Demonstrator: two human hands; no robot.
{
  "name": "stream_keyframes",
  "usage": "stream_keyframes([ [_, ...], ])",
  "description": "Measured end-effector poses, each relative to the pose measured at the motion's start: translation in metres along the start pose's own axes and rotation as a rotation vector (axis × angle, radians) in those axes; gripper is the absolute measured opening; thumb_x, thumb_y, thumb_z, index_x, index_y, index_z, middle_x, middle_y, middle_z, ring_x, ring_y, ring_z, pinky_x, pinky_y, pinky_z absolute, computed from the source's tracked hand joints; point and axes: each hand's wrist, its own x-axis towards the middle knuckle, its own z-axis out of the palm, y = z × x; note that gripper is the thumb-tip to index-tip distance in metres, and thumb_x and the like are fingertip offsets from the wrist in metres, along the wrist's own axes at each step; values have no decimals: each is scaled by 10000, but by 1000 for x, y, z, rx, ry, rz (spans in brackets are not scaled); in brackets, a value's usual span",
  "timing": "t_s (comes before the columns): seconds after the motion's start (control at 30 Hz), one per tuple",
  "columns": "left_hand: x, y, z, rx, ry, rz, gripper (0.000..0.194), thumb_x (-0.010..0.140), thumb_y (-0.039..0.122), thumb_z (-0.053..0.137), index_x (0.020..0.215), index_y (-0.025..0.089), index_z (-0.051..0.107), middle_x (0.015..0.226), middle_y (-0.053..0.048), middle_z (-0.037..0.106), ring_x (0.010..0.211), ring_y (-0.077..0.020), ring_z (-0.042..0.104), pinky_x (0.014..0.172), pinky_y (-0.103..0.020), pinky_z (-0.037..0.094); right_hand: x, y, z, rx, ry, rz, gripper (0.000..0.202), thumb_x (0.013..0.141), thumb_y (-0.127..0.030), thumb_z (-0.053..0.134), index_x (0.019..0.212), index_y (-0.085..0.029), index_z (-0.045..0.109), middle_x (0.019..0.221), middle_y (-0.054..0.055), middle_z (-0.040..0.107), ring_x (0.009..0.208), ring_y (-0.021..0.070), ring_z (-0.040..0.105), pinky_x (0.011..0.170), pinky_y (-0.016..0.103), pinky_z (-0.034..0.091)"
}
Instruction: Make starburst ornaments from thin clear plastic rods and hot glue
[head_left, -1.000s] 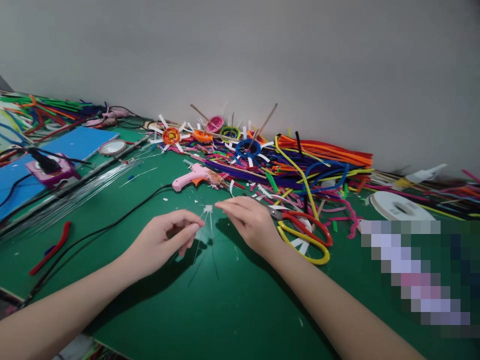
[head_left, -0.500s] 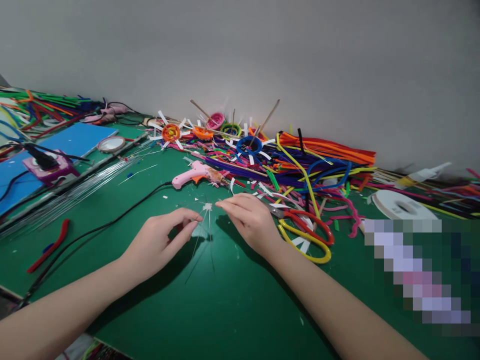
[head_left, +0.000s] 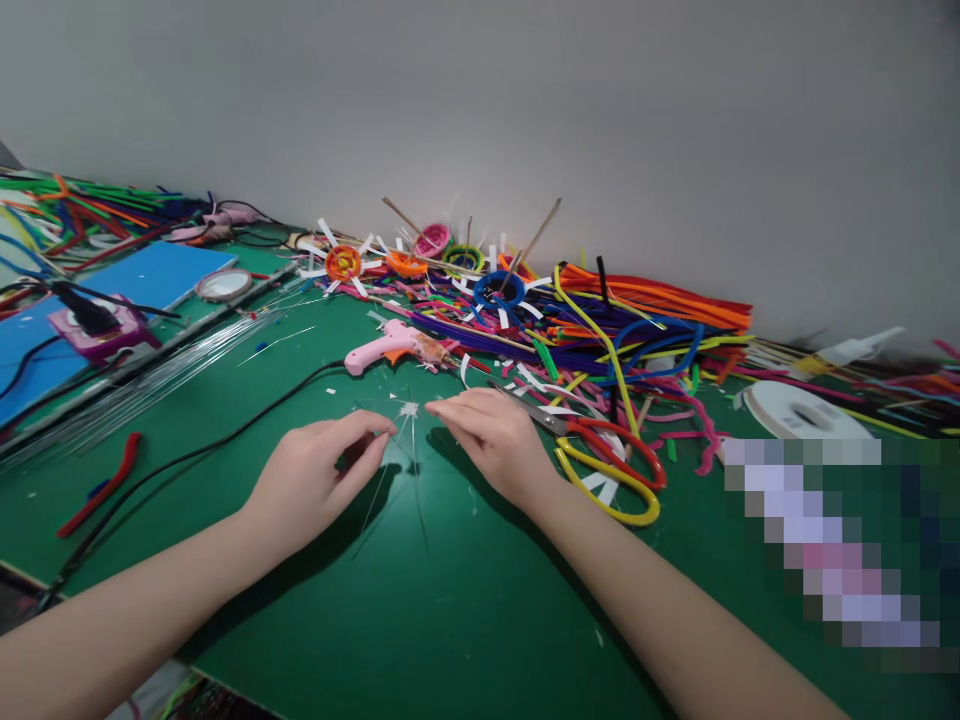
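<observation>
Between my hands a small spider-like spray of thin clear strands [head_left: 408, 411] radiates from a whitish glue-like centre, several legs pointing down toward the green tabletop. The thumb and index finger of my left hand [head_left: 315, 480] pinch one strand just left of that centre. My right hand [head_left: 491, 440] is close on the other side, its fingers pressed together and pointing left; whatever they hold, if anything, is too fine to see. Behind the spray lies a pink hot glue gun [head_left: 390, 347]. Scissors [head_left: 611, 470] with red and yellow handles rest beside my right hand.
Coloured pipe cleaners [head_left: 652, 300] pile against the wall, with a blue woven bowl shape [head_left: 499, 290] and similar ones on top. A white spool [head_left: 780, 408] sits at right. At left are a power adapter [head_left: 101, 325], a blue board [head_left: 165, 275], clear strands [head_left: 195, 350] and a black cord [head_left: 247, 425].
My left hand and the spray of strands have shifted slightly left, and the strand at my left fingertips slants a little more. My right hand has barely moved.
</observation>
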Motion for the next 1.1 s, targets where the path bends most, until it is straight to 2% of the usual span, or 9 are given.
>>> stream_keyframes([
  [0.2,1,-1,2,33,19,16,225,908,311,429,912,200,625,763,13,707,592,-110,616,561,-204,433,-1,-2,-4,-3,37,9,266,911,-164,473,1127,-205,623,1016,58,714,935,183,644,832,367,501],
  [0.3,1,-1,2,45,22,19,224,907,311,432,909,201,627,768,11,710,602,-117,624,581,-211,445,-1,-12,-12,-77,176,41,293,883,-165,486,1157,-203,584,1141,90,654,1082,214,577,920,413,447],
  [0.37,1,-1,2,49,26,25,218,907,305,434,912,201,625,772,11,712,606,-117,626,581,-212,446,-3,-21,-18,-115,274,73,232,866,-165,505,1075,-202,599,1051,84,675,1013,214,594,885,404,447],
  [0.4,1,-2,2,51,28,30,214,908,301,435,915,201,624,772,12,712,607,-117,625,580,-212,446,-5,-25,-20,-129,276,83,187,859,-174,520,1022,-205,606,962,69,692,931,208,613,839,388,456],
  [0.5,0,-2,2,55,35,45,204,908,293,441,925,201,622,778,14,714,612,-117,626,578,-212,444,-13,-33,-20,-102,182,123,95,850,-208,560,926,-194,616,809,45,699,752,181,629,721,329,478],
  [0.67,0,-4,3,56,37,45,204,912,296,439,939,206,620,805,12,720,633,-117,636,600,-213,451,-23,-34,-12,-32,17,207,176,858,-293,580,965,-167,642,809,54,714,680,164,640,655,287,493],
  [0.73,0,-4,3,54,30,38,203,913,299,440,944,209,619,809,12,721,638,-119,638,604,-214,453,-25,-33,-10,-39,-20,218,166,874,-283,562,961,-176,653,808,44,723,685,162,650,663,281,495],
  [0.87,-1,-4,2,55,25,39,198,912,290,439,937,204,616,779,14,713,621,-122,631,591,-221,451,-27,-31,-8,-36,-30,189,159,900,-225,521,904,-190,676,840,28,737,745,163,681,708,268,504],
  [1.1,0,-4,4,64,27,40,199,913,292,437,944,204,613,786,10,714,628,-131,634,592,-236,455,-28,-31,-11,-50,-13,152,157,896,-211,528,911,-181,681,835,31,738,740,162,685,700,265,513],
])
